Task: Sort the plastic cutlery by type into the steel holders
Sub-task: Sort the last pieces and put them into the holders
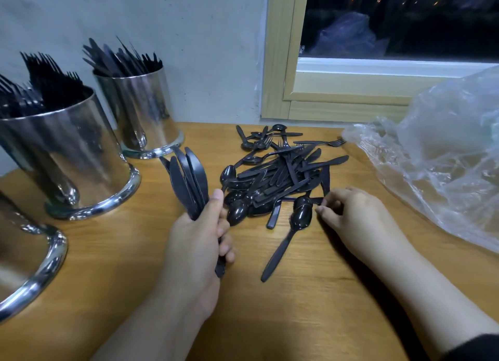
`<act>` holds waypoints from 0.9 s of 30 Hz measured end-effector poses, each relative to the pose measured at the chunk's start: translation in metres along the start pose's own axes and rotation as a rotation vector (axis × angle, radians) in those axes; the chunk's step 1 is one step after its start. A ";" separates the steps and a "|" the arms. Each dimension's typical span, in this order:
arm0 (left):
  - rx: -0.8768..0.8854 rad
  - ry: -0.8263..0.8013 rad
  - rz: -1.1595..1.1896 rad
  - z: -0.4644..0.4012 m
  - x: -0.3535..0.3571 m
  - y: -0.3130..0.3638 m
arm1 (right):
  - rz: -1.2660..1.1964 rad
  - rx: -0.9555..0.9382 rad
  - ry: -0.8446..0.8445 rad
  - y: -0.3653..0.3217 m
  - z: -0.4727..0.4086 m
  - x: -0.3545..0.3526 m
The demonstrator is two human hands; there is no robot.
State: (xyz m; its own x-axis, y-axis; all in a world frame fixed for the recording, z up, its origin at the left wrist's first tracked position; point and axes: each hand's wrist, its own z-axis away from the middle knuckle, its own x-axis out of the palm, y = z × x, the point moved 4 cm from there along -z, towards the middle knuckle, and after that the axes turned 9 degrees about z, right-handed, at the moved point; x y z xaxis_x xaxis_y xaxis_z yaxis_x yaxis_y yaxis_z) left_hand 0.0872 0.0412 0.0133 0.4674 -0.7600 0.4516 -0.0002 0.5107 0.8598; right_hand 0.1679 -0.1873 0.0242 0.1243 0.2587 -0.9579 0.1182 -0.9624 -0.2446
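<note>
A heap of black plastic cutlery (283, 171) lies on the wooden table (297, 293), mixing spoons, forks and knives. My left hand (197, 242) grips a bundle of black knives (189, 180), blades fanned upward. My right hand (351, 212) pinches the handle of a knife (325, 180) at the heap's near right edge. A loose spoon (291, 231) lies between my hands. One steel holder (73, 155) is full of forks. Behind it, a second steel holder (145, 109) contains knives. A third steel holder (24, 263) shows only partly at the left edge.
A crumpled clear plastic bag (437, 155) covers the table's right side. A wall and a wooden window frame (278, 63) stand right behind the table. Bare wood shows in front between my forearms.
</note>
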 end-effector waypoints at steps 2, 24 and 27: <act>-0.020 0.002 0.003 0.000 0.001 -0.001 | -0.021 0.023 0.002 0.001 0.000 -0.003; -0.016 -0.071 0.011 0.005 0.004 -0.002 | -0.200 0.122 0.161 0.017 0.004 -0.023; -0.005 -0.105 -0.010 0.007 0.007 -0.003 | -0.451 0.035 0.269 0.002 0.019 -0.034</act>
State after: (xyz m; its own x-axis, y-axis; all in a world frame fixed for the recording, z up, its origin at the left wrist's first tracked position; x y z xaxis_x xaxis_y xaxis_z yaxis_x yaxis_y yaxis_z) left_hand 0.0842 0.0314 0.0156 0.3724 -0.8027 0.4658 0.0082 0.5048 0.8632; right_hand 0.1453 -0.1990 0.0532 0.3182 0.6557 -0.6847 0.1857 -0.7514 -0.6332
